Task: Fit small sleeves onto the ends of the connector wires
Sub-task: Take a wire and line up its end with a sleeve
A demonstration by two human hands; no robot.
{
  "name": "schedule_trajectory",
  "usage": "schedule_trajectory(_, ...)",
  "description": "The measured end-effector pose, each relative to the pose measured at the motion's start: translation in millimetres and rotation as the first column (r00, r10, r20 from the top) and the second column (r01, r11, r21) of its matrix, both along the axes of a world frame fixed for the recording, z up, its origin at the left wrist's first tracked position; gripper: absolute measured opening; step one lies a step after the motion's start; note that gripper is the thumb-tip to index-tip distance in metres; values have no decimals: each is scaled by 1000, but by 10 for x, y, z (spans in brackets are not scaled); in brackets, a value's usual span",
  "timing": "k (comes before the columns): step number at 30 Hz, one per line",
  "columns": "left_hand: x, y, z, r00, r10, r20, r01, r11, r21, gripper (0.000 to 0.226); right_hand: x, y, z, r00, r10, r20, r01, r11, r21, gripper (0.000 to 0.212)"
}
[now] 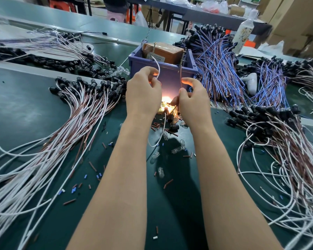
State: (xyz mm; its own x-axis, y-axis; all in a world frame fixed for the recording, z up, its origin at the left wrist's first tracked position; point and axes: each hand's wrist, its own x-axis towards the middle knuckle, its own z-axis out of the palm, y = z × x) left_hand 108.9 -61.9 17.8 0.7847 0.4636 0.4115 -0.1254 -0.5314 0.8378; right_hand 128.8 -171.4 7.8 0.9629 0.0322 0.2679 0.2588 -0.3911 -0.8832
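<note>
- The white wire [158, 68] is thin and curves upward from the left hand [143, 91]. Its fingers [148, 71] are curled and pinch it near the top. A white wire also hangs below the hands and makes a loop above the surface [25, 105].
- The brown wire [181, 74] stands almost straight up from the right hand [192, 100], whose curled fingers [188, 81] grip it.
- Both wires are held in the middle of the view, just in front of a purple bin [170, 73].
- Loose sleeves [69, 202] lie scattered on the green surface. They are short tubes in brown, blue and white, too many to count.
- A strong light [165, 103] shines between the two hands. The glare and the hands hide the lower wire ends, so I cannot tell if a sleeve sits on them.
- At least five small clear bulbs [177, 150] lie between the forearms.
- One brown box [163, 51] stands inside the bin, partly hidden by its wall.
- Four large bundles [79, 114] of wires with black connectors spread around: two at the left, two at the right, with blue wires in the right rear one. Their ends are cut off by the picture's edge.
- One bottle [244, 33] at the back right is blurred.
</note>
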Motion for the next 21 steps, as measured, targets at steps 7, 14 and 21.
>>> schedule_trajectory(7,-6,4,7,1000,-20,-4,19,1000,-25,26,-19,2,15,999,20,-24,-19,999,48,27)
schedule_trajectory(14,1,63,-19,951,-163,-265,131,982,-134,15,41,5,-118,989,-43,-142,-10,937,-348,17)
schedule_trajectory(21,-41,66,-52,848,-196,-492,166,981,-104,11,-60,226,-272,986,-129,-108,28,760,-649,25)
